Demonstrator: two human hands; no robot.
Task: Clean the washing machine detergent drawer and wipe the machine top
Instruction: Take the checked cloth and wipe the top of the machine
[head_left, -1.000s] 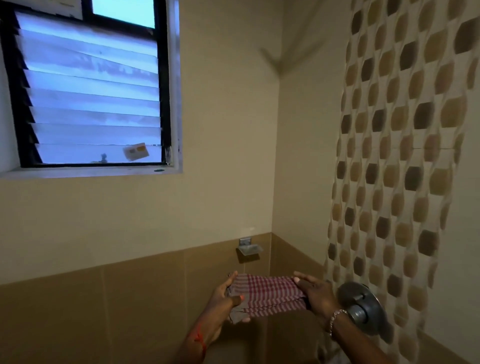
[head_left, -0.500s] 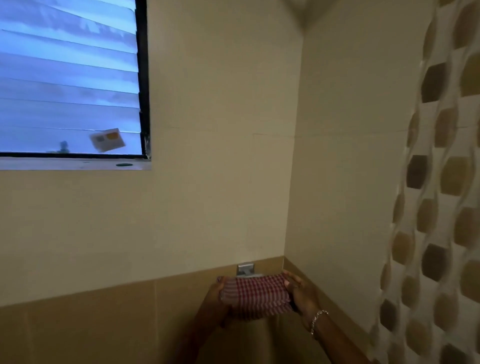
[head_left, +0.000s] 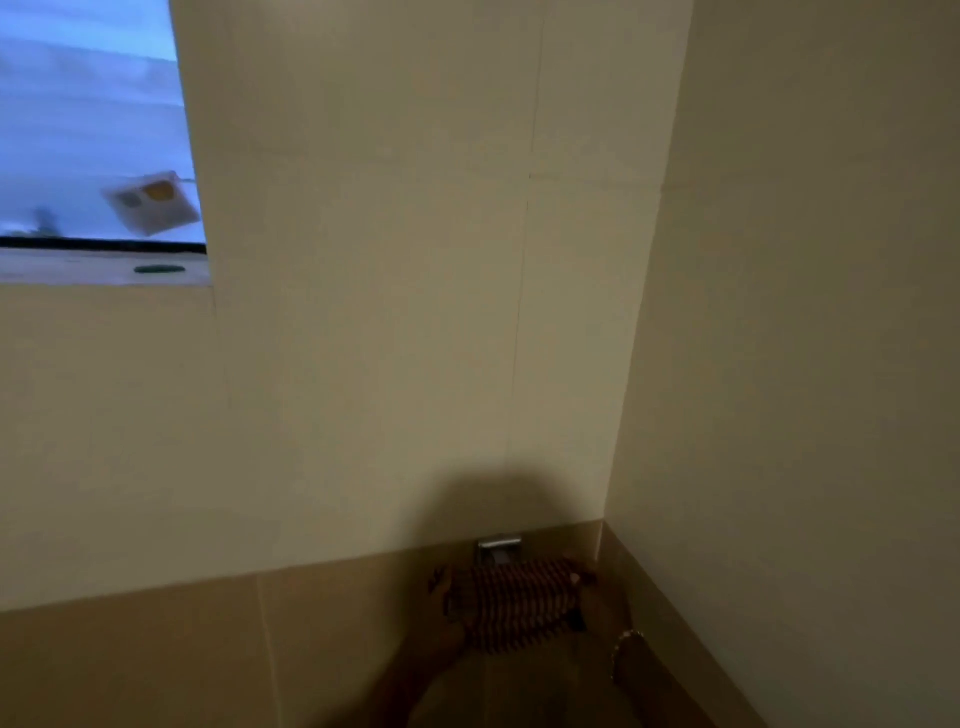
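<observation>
The left hand (head_left: 445, 597) and right hand (head_left: 597, 603) each hold one cloth (head_left: 519, 605) end, grip closed on it. A bracket (head_left: 500, 545) sits just above.

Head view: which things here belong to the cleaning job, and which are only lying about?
For the job: checked cloth, held by left hand and right hand.
Only lying about: metal wall bracket, small box, window.

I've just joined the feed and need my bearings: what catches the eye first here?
Low in the wall corner, a red checked cloth is held between the left hand and right hand, just below a small metal wall bracket. At upper left the bright window stands out, with a small pale packet leaning against it.
</observation>
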